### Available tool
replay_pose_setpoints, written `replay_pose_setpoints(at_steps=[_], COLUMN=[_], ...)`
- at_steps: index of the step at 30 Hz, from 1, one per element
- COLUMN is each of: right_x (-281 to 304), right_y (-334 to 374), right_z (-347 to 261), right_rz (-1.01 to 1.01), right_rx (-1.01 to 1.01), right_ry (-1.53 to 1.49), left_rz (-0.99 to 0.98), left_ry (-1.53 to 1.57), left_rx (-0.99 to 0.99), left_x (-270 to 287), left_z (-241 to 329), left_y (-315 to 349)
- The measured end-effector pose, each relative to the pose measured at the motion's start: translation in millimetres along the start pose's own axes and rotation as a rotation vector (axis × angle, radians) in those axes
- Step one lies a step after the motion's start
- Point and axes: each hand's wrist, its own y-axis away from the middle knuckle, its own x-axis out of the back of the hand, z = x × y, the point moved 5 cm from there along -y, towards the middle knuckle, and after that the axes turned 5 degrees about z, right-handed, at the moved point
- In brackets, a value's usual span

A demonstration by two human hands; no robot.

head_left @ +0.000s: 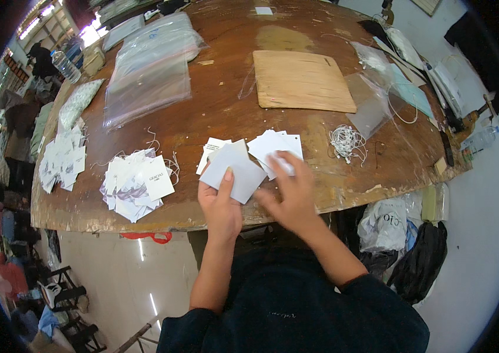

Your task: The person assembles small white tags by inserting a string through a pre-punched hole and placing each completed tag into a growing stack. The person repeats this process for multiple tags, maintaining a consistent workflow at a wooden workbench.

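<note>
My left hand (222, 206) is closed on a stack of square white cards (239, 176), thumb on top and fingers beneath. My right hand (292, 191), slightly blurred, is just right of the stack with thumb and fingers apart. Its fingertips are over a loose pile of white cards (289, 143) on the table; whether they touch it I cannot tell. A few printed white cards (212, 150) lie behind the held stack. Left of my left hand is a heap of white hang tags (135, 183) with strings, and farther left lies another heap of tags (63, 157).
The worn brown table (220, 112) curves across the view. On it are clear plastic bags (149, 76), a thin wooden board (302, 80), a tangle of white strings (348, 143) and a filled clear packet (81, 103). Bundled bags (384, 226) sit below the right edge.
</note>
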Motion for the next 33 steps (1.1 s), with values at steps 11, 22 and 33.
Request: replay_pose_setpoints(at_steps=[11,22,33], right_x=[59,82,-22], right_y=[-25,-38,-7], right_z=[170,141,39], right_rz=[0.075,0.369,-0.392], right_rx=[-0.309,-0.638,-1.022], right_ry=[0.339,-0.34,-1.548], left_rz=[0.089,-0.166,-0.467], left_ry=[-0.061,-0.109,-0.227], left_rx=[0.041,0.207,0.494], left_x=[8,-5,-8], left_z=[-5,-9,-27], left_y=[2,10,30])
